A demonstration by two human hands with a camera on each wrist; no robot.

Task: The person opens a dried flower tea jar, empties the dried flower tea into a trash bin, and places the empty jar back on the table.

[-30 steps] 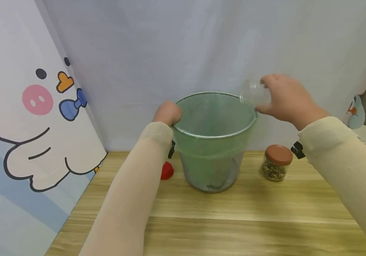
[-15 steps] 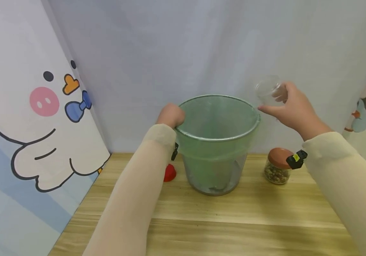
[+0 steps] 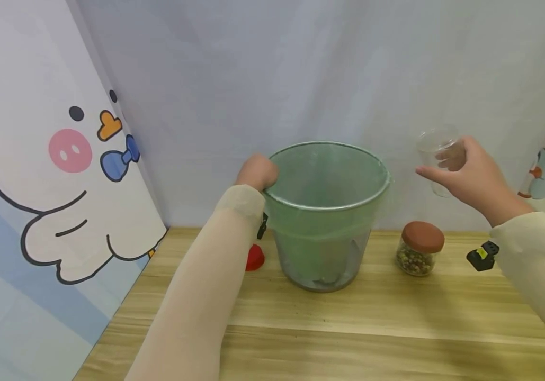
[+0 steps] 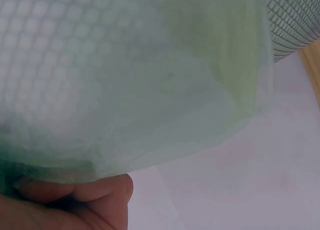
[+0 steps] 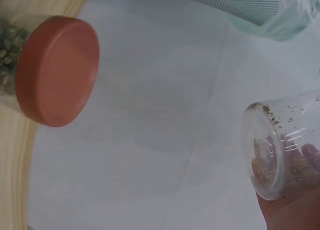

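A mesh wastebasket (image 3: 350, 254) stands on the wooden table, lined with a thin green bag (image 3: 320, 219) folded over its rim. My left hand (image 3: 257, 172) grips the bag and rim on the left side; in the left wrist view its curled fingers (image 4: 102, 190) lie at the bag's edge. Raised to the right of the basket, my right hand (image 3: 477, 172) holds a clear jar (image 3: 436, 142) without a lid, mouth up and slightly tilted. Small brown specks cling inside that jar (image 5: 280, 140) in the right wrist view.
A jar with a brown lid (image 3: 423, 236), partly filled with greenish-brown bits, stands right of the basket below my right hand. A red object (image 3: 255, 257) sits on the table, partly behind my left sleeve. A pale curtain (image 3: 234, 79) hangs close behind.
My right hand has moved right, away from the basket's rim, turning the clear jar from lying sideways to nearly upright. My left hand keeps its hold on the rim.
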